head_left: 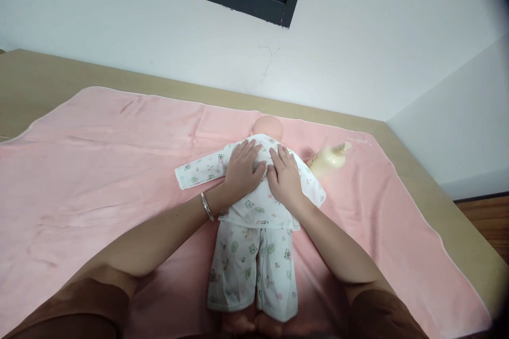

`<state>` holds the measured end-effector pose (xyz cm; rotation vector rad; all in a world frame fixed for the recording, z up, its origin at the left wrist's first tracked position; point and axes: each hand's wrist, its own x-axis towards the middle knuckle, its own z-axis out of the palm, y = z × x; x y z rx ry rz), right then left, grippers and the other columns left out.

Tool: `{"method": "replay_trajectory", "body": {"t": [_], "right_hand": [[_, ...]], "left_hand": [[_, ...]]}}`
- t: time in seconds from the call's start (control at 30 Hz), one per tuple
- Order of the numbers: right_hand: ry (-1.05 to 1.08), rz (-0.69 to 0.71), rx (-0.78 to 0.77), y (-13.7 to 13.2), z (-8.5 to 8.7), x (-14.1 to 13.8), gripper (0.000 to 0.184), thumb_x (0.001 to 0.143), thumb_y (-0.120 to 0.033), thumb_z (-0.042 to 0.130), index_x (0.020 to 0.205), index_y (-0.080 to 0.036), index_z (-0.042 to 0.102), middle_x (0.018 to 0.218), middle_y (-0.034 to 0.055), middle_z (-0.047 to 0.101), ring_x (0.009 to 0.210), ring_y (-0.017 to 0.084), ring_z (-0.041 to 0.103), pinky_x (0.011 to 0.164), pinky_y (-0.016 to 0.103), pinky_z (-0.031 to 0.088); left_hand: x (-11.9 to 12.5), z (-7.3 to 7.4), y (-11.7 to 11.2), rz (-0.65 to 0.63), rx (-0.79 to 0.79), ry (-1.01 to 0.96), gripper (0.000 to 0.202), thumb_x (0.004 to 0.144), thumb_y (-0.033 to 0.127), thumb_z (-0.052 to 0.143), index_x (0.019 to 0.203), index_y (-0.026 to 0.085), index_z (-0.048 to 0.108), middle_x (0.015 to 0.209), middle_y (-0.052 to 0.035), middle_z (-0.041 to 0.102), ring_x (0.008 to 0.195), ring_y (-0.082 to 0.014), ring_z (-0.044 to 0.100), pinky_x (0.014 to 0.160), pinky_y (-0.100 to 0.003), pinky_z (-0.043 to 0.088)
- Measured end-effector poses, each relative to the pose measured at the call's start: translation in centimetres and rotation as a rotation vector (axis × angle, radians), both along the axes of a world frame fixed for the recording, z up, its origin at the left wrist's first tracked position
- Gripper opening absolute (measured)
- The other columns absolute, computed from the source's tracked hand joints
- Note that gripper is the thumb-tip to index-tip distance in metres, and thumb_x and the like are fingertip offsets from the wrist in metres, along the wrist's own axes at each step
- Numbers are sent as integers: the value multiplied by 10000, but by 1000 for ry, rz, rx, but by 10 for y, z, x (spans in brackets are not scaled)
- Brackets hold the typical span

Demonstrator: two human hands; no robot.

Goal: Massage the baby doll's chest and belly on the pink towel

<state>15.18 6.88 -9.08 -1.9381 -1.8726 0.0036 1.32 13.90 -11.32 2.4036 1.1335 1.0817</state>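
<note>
Both my hands lie palm-down and open, gripping nothing: left hand [240, 169] and right hand [286, 177] touch, flat on the printed shirt [254, 209] of the doll [254, 254]. It lies on the pink blanket [99, 169], head away from me, with a bare arm [330, 159] out near my right hand.

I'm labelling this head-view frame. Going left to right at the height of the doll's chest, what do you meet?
pink blanket → doll's outstretched sleeve → left hand → right hand → baby bottle
</note>
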Motion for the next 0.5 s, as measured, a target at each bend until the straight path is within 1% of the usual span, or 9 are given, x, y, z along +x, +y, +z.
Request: {"method": "replay_trajectory", "body": {"t": [0.13,0.37,0.5], "right_hand": [[-2,-1,-3,0,1,-1,528,991,-254,341,1493,-125,442,1606,174,346,1518,311,260,1211,578,244],[-5,-4,0,-1,1,0,526,985,-250,342,1486,-130,448,1604,169,352,1515,310,266,1207,586,252],[-8,-1,-1,0,1,0,525,987,-249,343,1486,-121,450,1602,173,354,1515,313,264,1216,573,240]], "left_hand": [[0,1,0,6,-3,2,468,915,300,498,1339,115,571,1466,-147,541,1426,-307,430,1224,-517,306],[0,0,0,4,-3,-14,444,911,306,502,1328,171,570,1458,-119,553,1425,-297,433,1200,-540,340],[0,0,0,0,-2,-19,443,911,303,504,1323,157,575,1459,-128,550,1428,-301,425,1202,-536,339]]}}
